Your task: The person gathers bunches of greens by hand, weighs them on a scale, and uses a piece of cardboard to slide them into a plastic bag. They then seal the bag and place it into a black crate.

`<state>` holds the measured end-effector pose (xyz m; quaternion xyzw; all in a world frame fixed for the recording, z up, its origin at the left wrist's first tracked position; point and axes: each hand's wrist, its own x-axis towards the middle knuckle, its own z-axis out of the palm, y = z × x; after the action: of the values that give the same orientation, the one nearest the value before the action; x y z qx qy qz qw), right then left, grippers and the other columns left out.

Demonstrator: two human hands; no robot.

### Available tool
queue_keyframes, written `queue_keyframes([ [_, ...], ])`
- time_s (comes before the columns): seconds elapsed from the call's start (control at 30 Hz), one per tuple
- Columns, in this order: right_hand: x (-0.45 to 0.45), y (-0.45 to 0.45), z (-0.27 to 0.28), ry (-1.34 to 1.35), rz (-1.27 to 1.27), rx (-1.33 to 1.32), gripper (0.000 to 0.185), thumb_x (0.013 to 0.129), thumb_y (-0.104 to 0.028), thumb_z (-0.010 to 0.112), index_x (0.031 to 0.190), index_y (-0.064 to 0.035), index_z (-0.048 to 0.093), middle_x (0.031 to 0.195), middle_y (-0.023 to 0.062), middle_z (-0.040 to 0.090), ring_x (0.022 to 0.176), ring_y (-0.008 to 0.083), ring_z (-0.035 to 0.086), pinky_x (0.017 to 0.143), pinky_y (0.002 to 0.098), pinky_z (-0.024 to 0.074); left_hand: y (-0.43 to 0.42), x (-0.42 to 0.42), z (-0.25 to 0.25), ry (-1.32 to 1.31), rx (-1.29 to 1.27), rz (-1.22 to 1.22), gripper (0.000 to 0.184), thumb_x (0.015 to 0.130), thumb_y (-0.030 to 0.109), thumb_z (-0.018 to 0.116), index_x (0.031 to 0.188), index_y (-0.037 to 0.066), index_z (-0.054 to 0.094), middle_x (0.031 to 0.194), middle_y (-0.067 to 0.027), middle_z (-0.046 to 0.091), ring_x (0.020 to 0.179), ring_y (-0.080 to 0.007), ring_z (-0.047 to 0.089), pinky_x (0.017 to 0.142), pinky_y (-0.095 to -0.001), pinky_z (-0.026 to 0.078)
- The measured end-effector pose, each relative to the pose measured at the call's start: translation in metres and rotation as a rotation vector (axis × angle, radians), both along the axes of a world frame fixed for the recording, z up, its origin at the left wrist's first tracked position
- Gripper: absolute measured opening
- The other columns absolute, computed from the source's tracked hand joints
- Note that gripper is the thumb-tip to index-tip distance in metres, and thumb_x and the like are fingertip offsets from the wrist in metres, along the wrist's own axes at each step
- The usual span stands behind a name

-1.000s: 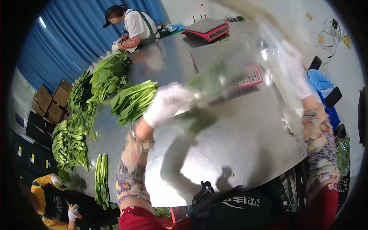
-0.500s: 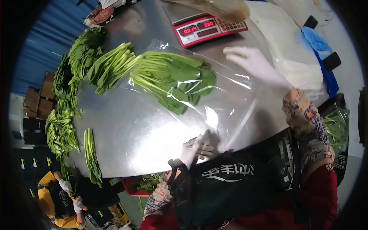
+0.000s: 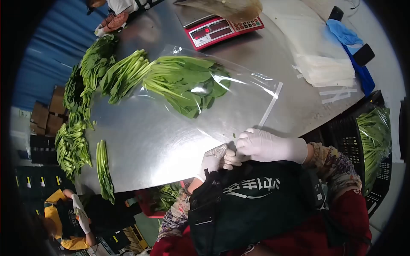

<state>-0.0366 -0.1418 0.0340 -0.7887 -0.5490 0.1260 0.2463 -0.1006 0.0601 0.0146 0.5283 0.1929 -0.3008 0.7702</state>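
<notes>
A clear plastic bag [image 3: 243, 100] lies on the metal table with a bunch of leafy greens [image 3: 188, 81] inside, stems toward the left. A whitish strip runs along its right edge, down to my hands. My left hand [image 3: 218, 158] is closed at the bag's near corner, by the table edge. My right hand [image 3: 267, 146] is closed right beside it, fingertips pinched at the same corner. The fingers partly hide what they grip. Both hands wear white gloves.
A red scale [image 3: 224, 32] stands at the back. To its right lies a stack of plastic bags [image 3: 316, 55]. More greens [image 3: 72, 145] and a small bunch [image 3: 104, 170] lie at left. Bagged greens [image 3: 373, 141] sit in a black crate. Two other people work at the left.
My right hand has come down from the far side of the bag to meet my left hand. The bag's right edge now lies flatter. The scale's display reads differently.
</notes>
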Motion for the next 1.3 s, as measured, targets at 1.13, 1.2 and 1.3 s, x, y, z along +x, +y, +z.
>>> queue_keyframes([
  [1.13, 0.059, 0.021, -0.041, 0.879, -0.958, 0.358, 0.026, 0.092, -0.014, 0.048, 0.075, 0.0024, 0.06, 0.064, 0.0072, 0.06, 0.058, 0.0142, 0.059, 0.058, 0.0286, 0.0483, 0.147, -0.01, -0.023, -0.29, 0.237, 0.393, 0.037, 0.095, 0.026, 0.051, 0.093, -0.01, 0.06, 0.081, -0.0177, 0.066, 0.07, -0.0201, 0.064, 0.067, -0.0306, 0.052],
  [1.2, 0.059, 0.024, -0.035, 0.892, -0.958, 0.363, 0.03, 0.093, -0.016, 0.048, 0.072, 0.0025, 0.058, 0.061, 0.0065, 0.059, 0.054, 0.013, 0.057, 0.055, 0.028, 0.0478, 0.141, -0.009, -0.026, -0.216, 0.382, 0.497, 0.032, 0.095, 0.023, 0.052, 0.072, 0.001, 0.055, 0.061, -0.0091, 0.06, 0.05, -0.0165, 0.056, 0.053, -0.0297, 0.05],
  [1.3, 0.06, 0.028, -0.036, 0.952, -0.976, 0.36, 0.032, 0.093, -0.017, 0.048, 0.068, 0.0022, 0.057, 0.057, 0.0059, 0.058, 0.05, 0.0128, 0.055, 0.051, 0.0277, 0.0473, 0.136, -0.008, -0.015, -0.174, 0.363, 0.579, 0.029, 0.095, 0.021, 0.053, 0.082, -0.004, 0.06, 0.064, -0.0106, 0.061, 0.053, -0.0181, 0.06, 0.054, -0.031, 0.053],
])
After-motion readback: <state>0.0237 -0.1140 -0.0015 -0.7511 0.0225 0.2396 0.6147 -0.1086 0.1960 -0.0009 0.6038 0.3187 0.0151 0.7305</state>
